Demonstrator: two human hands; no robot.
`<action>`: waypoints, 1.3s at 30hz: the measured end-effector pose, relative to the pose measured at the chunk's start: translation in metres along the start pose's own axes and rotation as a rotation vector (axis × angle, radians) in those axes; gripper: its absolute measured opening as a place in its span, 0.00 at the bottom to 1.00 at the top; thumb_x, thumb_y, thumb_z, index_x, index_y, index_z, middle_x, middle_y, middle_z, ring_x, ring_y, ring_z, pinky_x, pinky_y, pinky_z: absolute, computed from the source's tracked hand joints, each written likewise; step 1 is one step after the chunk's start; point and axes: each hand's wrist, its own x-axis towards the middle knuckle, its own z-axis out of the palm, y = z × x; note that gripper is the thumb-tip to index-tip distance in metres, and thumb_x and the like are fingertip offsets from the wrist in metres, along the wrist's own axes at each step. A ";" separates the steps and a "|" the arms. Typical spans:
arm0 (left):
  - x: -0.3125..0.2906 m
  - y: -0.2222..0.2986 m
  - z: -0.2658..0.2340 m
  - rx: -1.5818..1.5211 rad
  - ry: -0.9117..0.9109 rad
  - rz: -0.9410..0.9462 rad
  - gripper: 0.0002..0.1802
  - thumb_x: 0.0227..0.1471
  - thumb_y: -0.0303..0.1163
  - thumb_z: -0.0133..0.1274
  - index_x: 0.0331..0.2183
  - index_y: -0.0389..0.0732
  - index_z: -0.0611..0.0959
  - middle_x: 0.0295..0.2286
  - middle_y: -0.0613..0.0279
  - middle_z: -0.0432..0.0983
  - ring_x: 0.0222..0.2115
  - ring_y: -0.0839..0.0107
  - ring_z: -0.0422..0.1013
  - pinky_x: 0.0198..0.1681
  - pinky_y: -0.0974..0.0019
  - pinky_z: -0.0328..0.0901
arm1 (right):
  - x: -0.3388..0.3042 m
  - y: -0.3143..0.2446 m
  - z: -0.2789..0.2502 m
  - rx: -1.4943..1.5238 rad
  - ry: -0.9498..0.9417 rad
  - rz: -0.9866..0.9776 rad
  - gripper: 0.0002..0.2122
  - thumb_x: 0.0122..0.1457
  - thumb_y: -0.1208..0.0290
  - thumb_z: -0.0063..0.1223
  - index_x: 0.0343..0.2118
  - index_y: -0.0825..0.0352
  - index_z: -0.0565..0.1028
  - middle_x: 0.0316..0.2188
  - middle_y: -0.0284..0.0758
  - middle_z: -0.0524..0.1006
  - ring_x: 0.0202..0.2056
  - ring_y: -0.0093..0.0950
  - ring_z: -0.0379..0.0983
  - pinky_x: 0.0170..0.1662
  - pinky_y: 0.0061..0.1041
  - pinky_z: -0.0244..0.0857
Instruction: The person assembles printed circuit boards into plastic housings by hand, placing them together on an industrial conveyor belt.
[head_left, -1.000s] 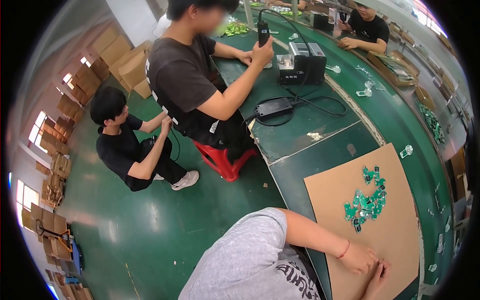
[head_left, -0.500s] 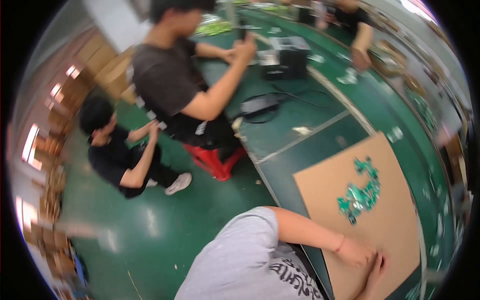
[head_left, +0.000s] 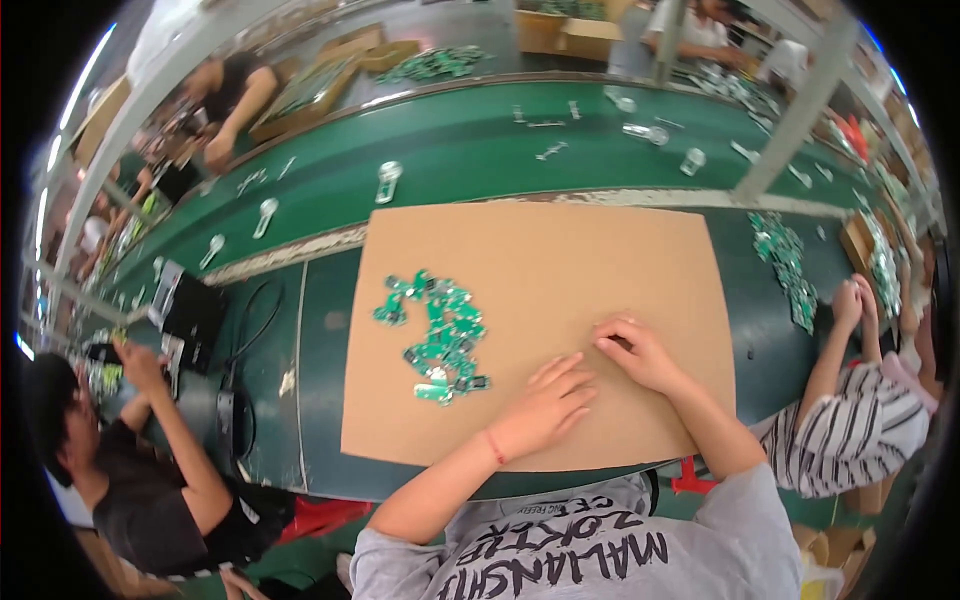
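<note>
Green circuit boards (head_left: 447, 335) are being carried at nine o'clock on the cardboard sheet (head_left: 560, 260), edge-only handling being advised. The left hand (head_left: 542, 412) is being rested at six, grip apart; whether the right hand (head_left: 643, 358), at three, is being closed cannot be told.

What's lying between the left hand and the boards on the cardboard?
Only bare cardboard: in the head view, nothing lies between the left hand and the green boards.
</note>
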 end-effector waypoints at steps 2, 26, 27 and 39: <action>0.001 0.002 -0.001 -0.008 -0.037 0.014 0.14 0.47 0.32 0.49 0.38 0.39 0.75 0.45 0.60 0.65 0.54 0.58 0.53 0.56 0.55 0.49 | 0.001 0.007 -0.004 0.028 -0.007 -0.021 0.03 0.53 0.75 0.49 0.29 0.67 0.72 0.31 0.34 0.73 0.37 0.28 0.68 0.39 0.25 0.61; 0.011 -0.004 -0.013 0.048 -0.224 -0.166 0.24 0.48 0.38 0.50 0.49 0.51 0.70 0.52 0.68 0.59 0.55 0.69 0.52 0.56 0.56 0.48 | 0.262 0.149 -0.110 -0.871 0.560 -0.018 0.25 0.45 0.67 0.55 0.48 0.66 0.63 0.53 0.42 0.59 0.55 0.40 0.53 0.55 0.37 0.52; 0.014 -0.005 -0.012 0.038 -0.222 -0.171 0.24 0.48 0.38 0.50 0.49 0.51 0.70 0.52 0.68 0.59 0.55 0.69 0.52 0.56 0.56 0.48 | 0.269 0.160 -0.121 -0.955 0.630 -0.008 0.27 0.43 0.67 0.55 0.49 0.65 0.63 0.53 0.40 0.59 0.55 0.40 0.53 0.54 0.38 0.52; 0.001 -0.005 -0.002 0.042 -0.163 -0.109 0.23 0.46 0.37 0.50 0.47 0.47 0.70 0.52 0.64 0.58 0.55 0.66 0.52 0.57 0.57 0.46 | 0.231 0.085 -0.082 -0.708 0.302 -0.272 0.08 0.43 0.74 0.52 0.30 0.65 0.71 0.35 0.34 0.68 0.37 0.34 0.64 0.38 0.30 0.62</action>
